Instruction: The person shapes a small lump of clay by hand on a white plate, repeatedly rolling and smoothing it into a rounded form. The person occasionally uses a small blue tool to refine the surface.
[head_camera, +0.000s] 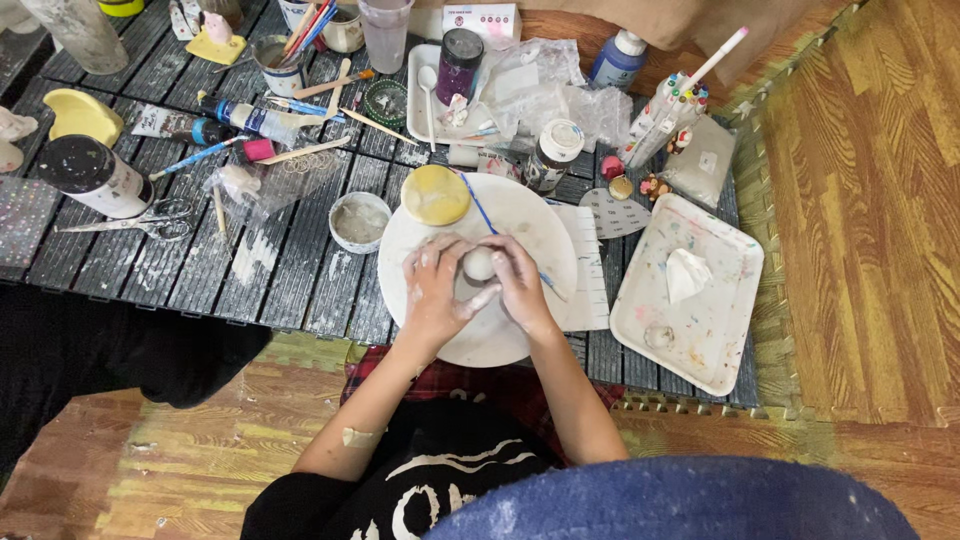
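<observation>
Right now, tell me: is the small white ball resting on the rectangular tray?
No, the white ball sits between both hands over the round white plate.

A single head-worn camera looks steeply down from above the person's lap, facing the near edge of a low dark slatted table (290, 270), moderately close, with wooden floor (880, 200) showing at right.
</observation>
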